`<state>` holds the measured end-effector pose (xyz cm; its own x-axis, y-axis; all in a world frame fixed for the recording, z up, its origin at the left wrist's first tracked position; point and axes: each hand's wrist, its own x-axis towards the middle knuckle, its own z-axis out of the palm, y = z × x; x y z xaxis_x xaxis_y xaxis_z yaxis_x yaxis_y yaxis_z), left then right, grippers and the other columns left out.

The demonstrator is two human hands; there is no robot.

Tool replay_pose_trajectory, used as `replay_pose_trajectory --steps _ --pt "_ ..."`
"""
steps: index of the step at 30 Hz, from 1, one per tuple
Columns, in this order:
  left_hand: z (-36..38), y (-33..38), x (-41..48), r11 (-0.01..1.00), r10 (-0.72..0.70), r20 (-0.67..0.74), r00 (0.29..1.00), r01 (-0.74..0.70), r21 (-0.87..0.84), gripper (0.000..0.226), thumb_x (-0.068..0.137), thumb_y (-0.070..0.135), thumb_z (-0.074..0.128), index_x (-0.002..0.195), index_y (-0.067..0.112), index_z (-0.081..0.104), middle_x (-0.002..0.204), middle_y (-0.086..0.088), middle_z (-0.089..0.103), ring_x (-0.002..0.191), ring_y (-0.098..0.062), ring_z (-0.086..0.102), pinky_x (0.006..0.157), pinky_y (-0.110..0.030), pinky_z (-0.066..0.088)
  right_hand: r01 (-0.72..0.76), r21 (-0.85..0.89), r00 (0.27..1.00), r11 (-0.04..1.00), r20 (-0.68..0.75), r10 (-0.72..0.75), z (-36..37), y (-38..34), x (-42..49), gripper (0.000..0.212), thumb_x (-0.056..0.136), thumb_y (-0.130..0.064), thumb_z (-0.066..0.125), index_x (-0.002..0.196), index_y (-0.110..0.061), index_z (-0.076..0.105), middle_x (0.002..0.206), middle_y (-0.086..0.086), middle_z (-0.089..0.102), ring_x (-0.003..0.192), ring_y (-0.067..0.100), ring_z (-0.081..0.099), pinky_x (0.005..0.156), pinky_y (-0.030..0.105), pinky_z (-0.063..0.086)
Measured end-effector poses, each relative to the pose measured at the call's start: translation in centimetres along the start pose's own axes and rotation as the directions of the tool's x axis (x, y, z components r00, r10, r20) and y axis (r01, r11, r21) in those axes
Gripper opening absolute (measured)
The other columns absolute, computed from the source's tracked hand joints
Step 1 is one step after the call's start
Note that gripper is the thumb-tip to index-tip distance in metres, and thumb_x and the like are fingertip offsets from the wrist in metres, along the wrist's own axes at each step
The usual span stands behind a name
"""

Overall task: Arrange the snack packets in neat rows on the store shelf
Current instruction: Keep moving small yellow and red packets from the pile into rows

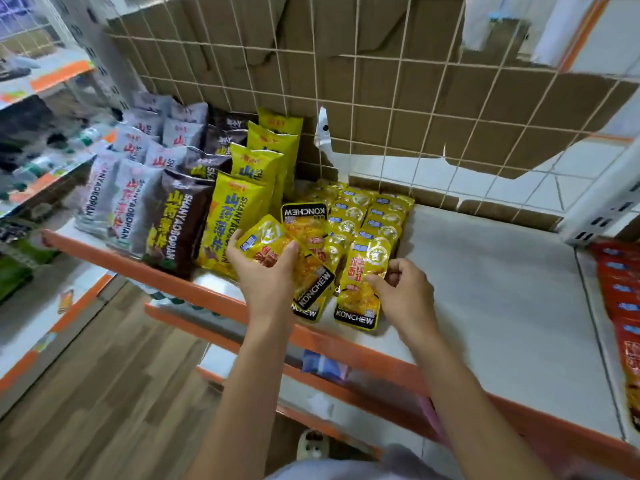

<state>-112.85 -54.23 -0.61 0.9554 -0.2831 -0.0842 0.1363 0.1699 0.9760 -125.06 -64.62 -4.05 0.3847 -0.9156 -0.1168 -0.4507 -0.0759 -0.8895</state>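
– On the front strip of the shelf (pixel 485 271), just ahead of the rows of small yellow packets (pixel 374 216), which one goes next?
– Both hands have one. The left hand (pixel 266 271) grips a yellow packet (pixel 311 268), thumb across its face. It lies on a slant, with the black label end pointing down to the right. The right hand (pixel 405 289) pinches the near right edge of a second packet (pixel 360 303). That one lies flat, its long axis running front to back and its label end toward the person.
– So which is off?
– The slanted one, I'd say. The flat one lines up with the row behind it. The other needs turning until its length points straight back, then setting down just left of the flat one, where another packet (pixel 308 311) peeks out.
– And the big bags (pixel 221 216)?
– Standing in rows just left of that spot, nearer the left hand
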Motion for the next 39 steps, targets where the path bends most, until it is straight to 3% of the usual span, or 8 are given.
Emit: replay_pose_trajectory --steps 4,12,17,20,26,32,36,39 --pt "0.1 -0.2 1.4 0.993 0.017 0.094 0.995 -0.027 0.112 0.076 0.075 0.013 0.077 0.134 0.029 0.032 0.127 -0.006 0.051 0.108 -0.021 0.06 0.097 -0.046 0.049 -0.007 -0.108 0.997 0.994 -0.077 -0.001 0.5 0.0 -0.3 0.019 0.079 -0.025 0.072 0.088 -0.016 0.058 0.066 -0.005 0.056 0.075 0.024 0.058 0.068 0.035 0.044" --pt "0.8 -0.6 3.5 0.99 0.002 0.274 0.962 -0.041 0.137 0.082 0.072 0.016 0.079 0.137 0.029 0.031 0.131 -0.007 0.049 0.113 -0.022 0.057 0.099 -0.047 0.047 -0.061 -0.19 0.985 0.98 -0.169 0.028 1.6 -0.4 -0.7 0.028 0.076 -0.031 0.074 0.092 -0.019 0.054 0.07 0.004 0.064 0.074 0.036 0.064 0.065 0.05 0.053" --pt "0.6 -1.0 3.7 0.99 -0.01 0.365 0.931 -0.041 0.132 0.078 0.072 0.017 0.079 0.133 0.034 0.033 0.131 -0.006 0.049 0.113 -0.023 0.057 0.097 -0.047 0.048 -0.058 -0.36 0.957 0.931 -0.284 -0.05 1.9 -0.8 -1.4 0.039 0.081 -0.034 0.069 0.111 -0.014 0.054 0.089 0.008 0.065 0.089 0.03 0.06 0.071 0.036 0.044" --pt "0.4 -0.6 3.8 0.992 -0.067 0.439 0.896 0.015 0.121 0.074 0.067 0.022 0.081 0.122 0.047 0.038 0.127 -0.006 0.053 0.11 -0.024 0.06 0.092 -0.05 0.051 0.115 -0.22 0.869 0.969 -0.451 -0.205 1.9 -2.1 -2.4 0.026 0.084 -0.024 0.067 0.106 -0.013 0.059 0.077 -0.002 0.06 0.07 0.016 0.059 0.067 0.031 0.044" --pt "0.1 1.2 3.7 0.999 -0.033 0.638 0.769 0.002 0.048 0.07 0.077 -0.007 0.07 0.131 0.027 0.04 0.11 0.0 0.061 0.085 -0.007 0.068 0.069 -0.029 0.057 0.124 0.129 0.985 0.984 -0.138 -0.106 2.0 -4.3 -3.0 0.012 0.085 -0.031 0.065 0.088 -0.019 0.068 0.067 -0.012 0.064 0.06 0.004 0.055 0.061 0.03 0.044" --pt "0.4 2.1 3.6 0.991 -0.046 0.644 0.764 0.115 -0.067 0.067 0.079 -0.008 0.066 0.132 0.024 0.039 0.112 -0.009 0.062 0.091 -0.017 0.069 0.074 -0.04 0.058 -0.018 0.405 0.975 0.914 0.211 -0.074 0.8 -4.2 -3.9 0.017 0.088 -0.007 0.061 0.1 -0.019 0.066 0.091 -0.005 0.072 0.082 0.006 0.067 0.071 0.022 0.052" --pt "0.5 2.2 3.7 0.997 -0.009 0.626 0.779 0.057 -0.056 0.072 0.077 -0.005 0.07 0.134 0.025 0.038 0.118 -0.012 0.06 0.095 -0.018 0.068 0.08 -0.044 0.057 0.032 0.583 0.999 0.812 -0.028 -0.019 1.1 -5.0 -4.0 0.011 0.088 -0.008 0.061 0.087 -0.017 0.067 0.078 0.001 0.072 0.072 0.016 0.068 0.062 0.029 0.056" --pt "0.1 2.4 4.3 0.993 0.101 0.605 0.79 -0.116 -0.014 0.074 0.071 0.007 0.078 0.131 0.028 0.041 0.121 -0.01 0.057 0.098 -0.024 0.066 0.081 -0.044 0.057 0.193 0.422 0.949 0.886 -0.309 -0.059 0.2 -4.9 -3.6 0.009 0.072 -0.032 0.068 0.077 -0.025 0.065 0.072 0.001 0.07 0.069 0.019 0.064 0.067 0.043 0.055"
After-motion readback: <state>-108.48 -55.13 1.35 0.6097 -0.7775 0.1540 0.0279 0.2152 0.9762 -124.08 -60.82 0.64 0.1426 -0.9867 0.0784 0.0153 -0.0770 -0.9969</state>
